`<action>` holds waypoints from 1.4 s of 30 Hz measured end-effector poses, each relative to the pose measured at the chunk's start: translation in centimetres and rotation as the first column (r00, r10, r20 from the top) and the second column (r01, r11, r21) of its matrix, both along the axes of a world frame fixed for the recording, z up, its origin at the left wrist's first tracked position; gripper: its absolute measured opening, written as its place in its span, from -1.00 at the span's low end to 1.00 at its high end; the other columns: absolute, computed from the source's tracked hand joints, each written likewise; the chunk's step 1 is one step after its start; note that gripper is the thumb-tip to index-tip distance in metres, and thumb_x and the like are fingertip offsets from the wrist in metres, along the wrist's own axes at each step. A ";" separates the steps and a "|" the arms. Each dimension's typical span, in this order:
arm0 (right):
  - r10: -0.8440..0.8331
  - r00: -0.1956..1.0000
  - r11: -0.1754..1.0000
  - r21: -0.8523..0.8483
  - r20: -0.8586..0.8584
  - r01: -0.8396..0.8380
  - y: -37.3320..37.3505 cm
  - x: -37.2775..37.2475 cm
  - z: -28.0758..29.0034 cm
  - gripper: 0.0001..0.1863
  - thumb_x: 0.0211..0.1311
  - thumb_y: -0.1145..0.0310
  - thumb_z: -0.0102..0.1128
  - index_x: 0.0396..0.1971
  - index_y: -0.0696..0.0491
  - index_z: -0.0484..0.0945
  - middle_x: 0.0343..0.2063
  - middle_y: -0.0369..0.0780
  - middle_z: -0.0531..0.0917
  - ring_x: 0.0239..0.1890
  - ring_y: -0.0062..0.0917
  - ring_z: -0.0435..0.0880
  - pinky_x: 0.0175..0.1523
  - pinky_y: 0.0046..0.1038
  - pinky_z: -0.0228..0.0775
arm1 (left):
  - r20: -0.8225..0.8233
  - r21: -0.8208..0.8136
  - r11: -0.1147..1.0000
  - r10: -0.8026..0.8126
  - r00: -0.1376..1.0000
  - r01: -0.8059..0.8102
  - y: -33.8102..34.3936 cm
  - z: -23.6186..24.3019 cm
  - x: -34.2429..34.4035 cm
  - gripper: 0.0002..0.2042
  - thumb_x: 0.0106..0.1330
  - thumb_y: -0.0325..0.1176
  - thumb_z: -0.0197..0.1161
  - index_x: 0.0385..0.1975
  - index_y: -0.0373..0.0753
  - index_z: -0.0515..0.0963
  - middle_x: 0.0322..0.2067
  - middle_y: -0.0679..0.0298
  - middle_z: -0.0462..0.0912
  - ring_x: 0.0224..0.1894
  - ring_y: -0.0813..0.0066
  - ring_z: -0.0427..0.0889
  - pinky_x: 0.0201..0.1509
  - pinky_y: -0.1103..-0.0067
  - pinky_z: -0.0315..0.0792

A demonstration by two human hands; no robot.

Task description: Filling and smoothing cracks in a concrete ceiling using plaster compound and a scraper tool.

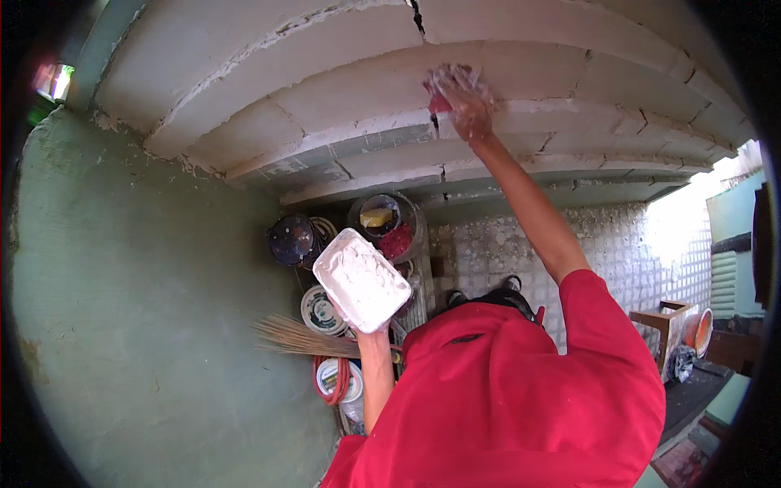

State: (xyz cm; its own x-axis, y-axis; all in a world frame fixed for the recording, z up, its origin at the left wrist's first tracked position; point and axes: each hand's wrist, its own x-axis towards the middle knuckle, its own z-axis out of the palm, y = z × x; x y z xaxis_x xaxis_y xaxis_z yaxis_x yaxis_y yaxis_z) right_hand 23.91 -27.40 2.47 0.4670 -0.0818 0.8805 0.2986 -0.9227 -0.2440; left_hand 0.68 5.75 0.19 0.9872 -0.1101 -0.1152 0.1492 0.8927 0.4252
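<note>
My left hand (372, 335) holds up a white rectangular tub (324, 262) from below, its fingers mostly hidden beneath it. Thick white paste (366, 275) fills much of the tub. My right arm reaches up and forward to the pale stepped block surface (521, 69). Against that surface, my right hand (470, 110) is closed on a small red thing (438, 101), its kind unclear. White paste coats the hand, and blur softens the fingers. Dark gaps and rough whitish seams run between the blocks.
A green plastered wall (163, 309) rises at left. Beside it stand a dark bucket (290, 240), a grey bucket (416, 224) with a yellow sponge (376, 217), lidded tubs (322, 309), and a bundle of thin sticks (301, 337). A wooden stool (663, 321) stands right, on a paint-spotted tiled floor (537, 244).
</note>
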 end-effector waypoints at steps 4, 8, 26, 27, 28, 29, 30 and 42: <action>-0.122 0.962 0.988 -0.127 -0.246 0.092 -0.2 -2.8 -2.1 -0.53 0.01 0.48 0.10 0.01 -0.09 0.58 0.14 -0.29 0.50 0.29 -0.43 0.33 0.27 -0.06 0.11 | -0.034 0.002 1.000 0.004 0.999 -0.004 1.0 -1.1 0.5 -0.30 0.32 0.23 -0.24 0.32 -0.14 0.14 0.20 -0.05 0.33 0.10 -0.06 0.47 0.16 0.05 0.36; -0.041 0.977 0.995 -0.102 -0.210 0.020 -1.2 -4.4 1.5 -0.54 0.04 0.47 0.06 0.03 -0.09 0.56 0.15 -0.30 0.49 0.28 -0.40 0.34 0.26 -0.03 0.12 | -0.024 0.023 0.999 0.034 0.999 -0.034 1.2 -0.8 0.4 -0.30 0.31 0.23 -0.22 0.32 -0.14 0.15 0.20 -0.04 0.33 0.10 -0.06 0.47 0.14 0.05 0.37; -0.208 0.976 0.591 0.804 0.065 0.072 -5.7 -4.3 1.8 -0.70 0.23 0.29 0.04 -0.20 0.20 0.60 -0.31 -0.07 0.66 -0.28 -0.28 0.59 -0.11 -0.30 0.38 | 0.129 -0.179 0.967 -0.160 0.979 0.182 -1.4 -0.5 1.9 -0.31 0.30 0.22 -0.24 0.29 -0.17 0.20 0.16 -0.05 0.39 0.03 -0.04 0.53 0.07 0.08 0.43; -0.210 0.977 0.570 0.809 -0.027 0.145 -5.4 -4.1 2.6 -0.62 0.33 0.22 -0.07 -0.24 0.25 0.60 -0.30 0.03 0.66 -0.17 -0.11 0.62 -0.04 -0.20 0.33 | 0.337 -0.326 0.875 -0.245 0.909 0.357 -1.9 -0.4 2.0 -0.31 0.30 0.22 -0.24 0.29 -0.17 0.20 0.15 -0.05 0.40 0.03 -0.04 0.53 0.07 0.08 0.44; -0.204 0.979 0.570 0.810 -0.025 0.139 -4.6 -3.7 2.7 -0.62 0.33 0.22 -0.07 -0.24 0.25 0.60 -0.30 0.03 0.66 -0.17 -0.11 0.62 -0.04 -0.20 0.33 | 0.339 -0.324 0.878 -0.240 0.910 0.352 -1.5 0.0 1.6 -0.31 0.30 0.22 -0.24 0.29 -0.17 0.20 0.15 -0.05 0.40 0.03 -0.04 0.53 0.07 0.08 0.44; -0.295 0.953 0.635 0.732 -0.066 0.248 -4.6 -3.4 2.3 -0.66 0.27 0.27 -0.03 -0.20 0.22 0.59 -0.34 0.04 0.66 -0.23 -0.09 0.63 -0.10 -0.21 0.35 | 0.125 -0.181 0.969 -0.149 0.981 0.170 -1.5 0.2 1.3 -0.30 0.30 0.22 -0.24 0.29 -0.18 0.19 0.14 -0.06 0.41 0.02 -0.04 0.54 0.07 0.08 0.44; -0.375 0.922 0.683 0.645 -0.095 0.344 -3.6 -2.9 2.2 -0.68 0.21 0.32 0.01 -0.15 0.19 0.59 -0.37 0.06 0.65 -0.28 -0.08 0.63 -0.16 -0.21 0.37 | -0.066 0.014 1.000 0.003 0.998 -0.002 -1.3 0.5 1.0 -0.30 0.30 0.23 -0.24 0.29 -0.19 0.19 0.13 -0.06 0.42 0.01 -0.05 0.54 0.06 0.08 0.44; 0.006 0.990 0.975 0.220 -0.140 0.025 5.7 -2.0 2.4 -0.40 -0.10 0.65 0.01 0.05 -0.07 0.54 0.02 -0.16 0.56 0.10 -0.17 0.49 0.23 -0.26 0.30 | 0.008 0.025 1.000 -0.012 1.000 0.012 -0.7 0.3 0.5 -0.30 0.31 0.23 -0.24 0.31 -0.16 0.16 0.16 -0.06 0.38 0.05 -0.05 0.51 0.09 0.06 0.42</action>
